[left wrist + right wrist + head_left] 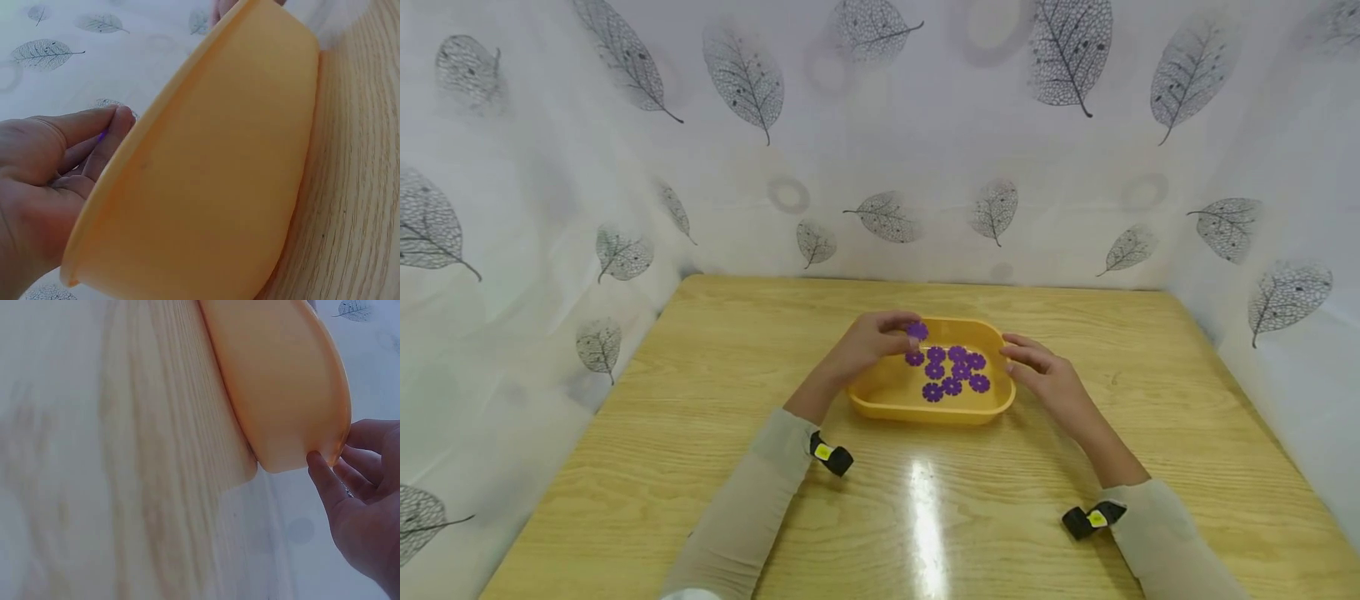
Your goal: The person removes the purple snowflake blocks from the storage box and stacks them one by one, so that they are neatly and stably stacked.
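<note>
A yellow plastic basin [880, 392] sits on the table, with several purple notched discs [952, 386] lying on its floor. Over its left end my left hand [874, 340] pinches one purple disc [917, 331] between thumb and fingers. Only a sliver of that purple disc [103, 135] shows in the left wrist view, where the basin's outer wall [206, 156] hides most of the inside. My right hand [1051, 382] grips the basin's right rim. In the right wrist view the thumb of my right hand [369, 519] presses the outer wall while other fingers reach the rim.
The wooden table [737, 350] extends around the basin on all sides. White curtain cloth [895, 150] printed with grey leaves stands behind the table and along both sides. A black strap with a small camera [831, 454] is on the left wrist, another camera [1093, 518] on the right.
</note>
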`<state>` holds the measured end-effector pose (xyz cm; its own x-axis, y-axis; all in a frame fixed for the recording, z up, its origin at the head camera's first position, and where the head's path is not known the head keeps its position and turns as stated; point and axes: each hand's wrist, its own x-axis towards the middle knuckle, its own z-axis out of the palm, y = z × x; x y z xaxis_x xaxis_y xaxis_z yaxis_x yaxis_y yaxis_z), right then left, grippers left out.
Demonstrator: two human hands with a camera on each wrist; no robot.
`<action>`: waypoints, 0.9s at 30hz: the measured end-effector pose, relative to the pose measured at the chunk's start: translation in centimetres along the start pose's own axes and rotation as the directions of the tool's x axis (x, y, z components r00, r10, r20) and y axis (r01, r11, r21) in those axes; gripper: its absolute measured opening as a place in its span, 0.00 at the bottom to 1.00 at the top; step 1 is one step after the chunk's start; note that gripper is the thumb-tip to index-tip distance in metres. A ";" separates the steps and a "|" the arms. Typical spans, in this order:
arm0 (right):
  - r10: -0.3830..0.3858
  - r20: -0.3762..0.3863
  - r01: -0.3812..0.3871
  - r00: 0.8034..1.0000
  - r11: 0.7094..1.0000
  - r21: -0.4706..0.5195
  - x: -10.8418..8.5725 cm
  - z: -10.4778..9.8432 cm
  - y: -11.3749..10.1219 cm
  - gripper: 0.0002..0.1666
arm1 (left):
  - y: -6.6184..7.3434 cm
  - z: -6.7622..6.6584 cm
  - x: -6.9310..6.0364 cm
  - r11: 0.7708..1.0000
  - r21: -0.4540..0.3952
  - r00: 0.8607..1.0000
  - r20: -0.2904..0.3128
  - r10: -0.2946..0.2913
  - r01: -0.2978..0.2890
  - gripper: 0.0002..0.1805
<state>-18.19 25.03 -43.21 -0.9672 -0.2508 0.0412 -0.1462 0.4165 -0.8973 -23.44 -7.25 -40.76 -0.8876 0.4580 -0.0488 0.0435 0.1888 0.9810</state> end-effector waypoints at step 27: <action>-0.004 -0.004 0.004 1.000 1.000 0.003 0.0 -0.1 0.2 0.26 | -0.5 -6.3 -8.6 0.985 0.170 0.980 -0.198 0.022 0.012 0.28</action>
<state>-18.18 25.15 -43.33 -0.9674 -0.2490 0.0462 -0.1493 0.4132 -0.8983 -18.72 -16.72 -39.70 -0.9597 0.2808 0.0111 0.1100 0.3388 0.9344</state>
